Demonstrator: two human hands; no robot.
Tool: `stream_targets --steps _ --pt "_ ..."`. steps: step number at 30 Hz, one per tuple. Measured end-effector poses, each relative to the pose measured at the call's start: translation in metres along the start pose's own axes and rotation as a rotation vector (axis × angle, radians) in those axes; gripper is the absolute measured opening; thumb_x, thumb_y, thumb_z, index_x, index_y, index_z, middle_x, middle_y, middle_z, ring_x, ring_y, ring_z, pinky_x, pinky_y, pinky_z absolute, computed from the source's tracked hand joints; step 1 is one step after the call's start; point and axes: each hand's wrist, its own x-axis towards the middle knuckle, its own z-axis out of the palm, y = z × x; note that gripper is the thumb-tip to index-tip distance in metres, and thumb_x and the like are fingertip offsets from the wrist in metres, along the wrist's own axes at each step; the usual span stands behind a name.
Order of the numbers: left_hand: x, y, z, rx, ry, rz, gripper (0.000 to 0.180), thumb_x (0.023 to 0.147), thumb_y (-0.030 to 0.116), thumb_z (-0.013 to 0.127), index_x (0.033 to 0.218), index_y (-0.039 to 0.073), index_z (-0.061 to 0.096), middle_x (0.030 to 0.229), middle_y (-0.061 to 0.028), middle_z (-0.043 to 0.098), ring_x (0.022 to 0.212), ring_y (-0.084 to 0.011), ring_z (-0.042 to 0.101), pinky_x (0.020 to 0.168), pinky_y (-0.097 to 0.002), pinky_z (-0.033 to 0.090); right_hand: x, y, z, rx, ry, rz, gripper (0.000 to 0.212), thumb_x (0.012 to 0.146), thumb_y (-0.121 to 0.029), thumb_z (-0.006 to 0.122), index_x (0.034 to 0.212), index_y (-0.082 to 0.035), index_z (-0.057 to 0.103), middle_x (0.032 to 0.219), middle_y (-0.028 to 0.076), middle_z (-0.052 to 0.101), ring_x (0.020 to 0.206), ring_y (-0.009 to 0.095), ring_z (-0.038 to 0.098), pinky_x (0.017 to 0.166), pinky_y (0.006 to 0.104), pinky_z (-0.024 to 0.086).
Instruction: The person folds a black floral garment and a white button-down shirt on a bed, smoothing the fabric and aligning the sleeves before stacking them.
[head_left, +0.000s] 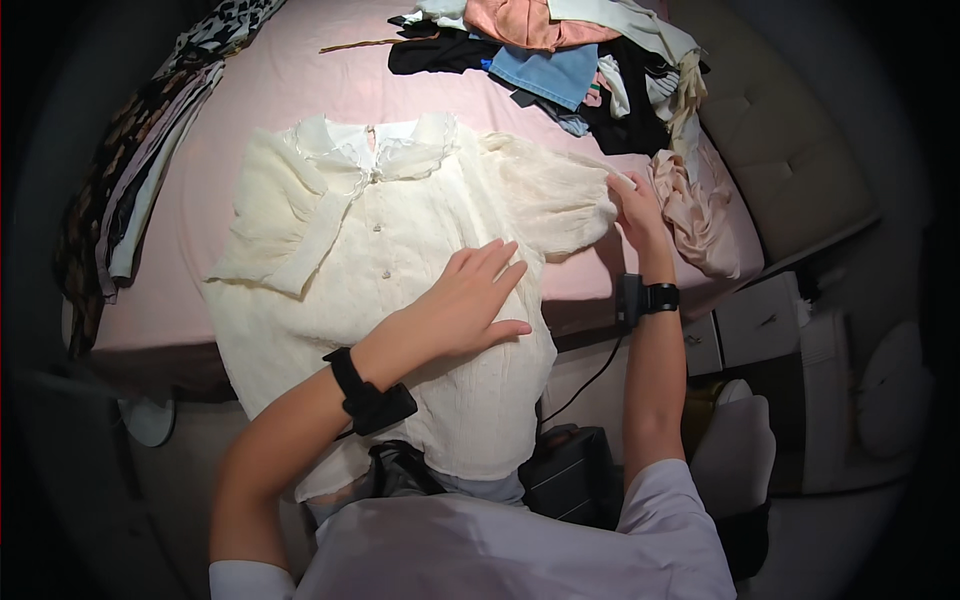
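Observation:
A cream blouse (400, 225) with a ruffled collar and small front buttons lies face up on the pink-sheeted bed (320, 80). Its lower part hangs over the bed's near edge toward my lap. The sleeve on the left is folded in across the front, while the puffed sleeve (560, 195) on the right stretches outward. My left hand (470, 300) rests flat on the blouse's front, fingers spread. At the end of the right sleeve, my right hand (637, 205) pinches the cuff between thumb and fingers.
A heap of mixed clothes, with a blue denim piece (550, 75), lies at the far right. Beside my right hand is a crumpled pale pink garment (695, 215). Folded clothes (150, 170) line the left edge. A padded headboard (790, 150) bounds the right side.

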Motion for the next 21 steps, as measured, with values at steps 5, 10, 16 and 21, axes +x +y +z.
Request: stream_targets --steps 5,10,16,21 --pt "-0.001 -0.007 0.014 -0.180 -0.069 0.039 0.068 0.093 0.048 0.062 0.132 -0.006 0.051 0.137 -0.0235 0.051 0.136 -0.0354 0.040 0.113 -0.0442 0.027 0.016 0.023 0.004 -0.636 0.512 -0.566 0.028 0.096 -0.024 0.059 0.106 0.001 0.049 0.089 0.026 0.064 0.083 0.043 0.065 0.073 0.0455 0.050" --pt "0.006 -0.016 -0.002 -0.784 -0.080 -0.265 0.054 0.100 0.039 0.055 0.131 -0.005 0.052 0.133 -0.0159 0.057 0.128 -0.0280 0.052 0.107 -0.0384 0.038 0.006 -0.006 0.013 -0.670 0.525 -0.632 0.029 0.095 -0.024 0.062 0.106 0.000 0.050 0.087 0.028 0.062 0.083 0.049 0.062 0.074 0.0485 0.049" --pt "0.001 -0.040 -0.009 -1.643 0.400 -0.541 0.051 0.105 0.038 0.048 0.138 0.001 0.043 0.133 -0.0128 0.056 0.118 -0.0222 0.059 0.101 -0.0355 0.047 -0.083 -0.115 0.113 -0.188 -0.407 -0.279 0.026 0.102 -0.025 0.056 0.114 -0.003 0.047 0.083 0.010 0.066 0.052 0.015 0.064 0.043 0.0255 0.048" --pt "0.007 -0.035 -0.015 -1.880 0.557 -0.655 0.056 0.100 0.041 0.057 0.138 0.001 0.045 0.136 -0.0127 0.055 0.125 -0.0227 0.056 0.105 -0.0382 0.044 -0.038 -0.129 0.111 -0.340 -0.358 -0.300 0.027 0.102 -0.021 0.056 0.118 0.000 0.052 0.088 0.011 0.068 0.049 0.013 0.061 0.039 0.0232 0.044"
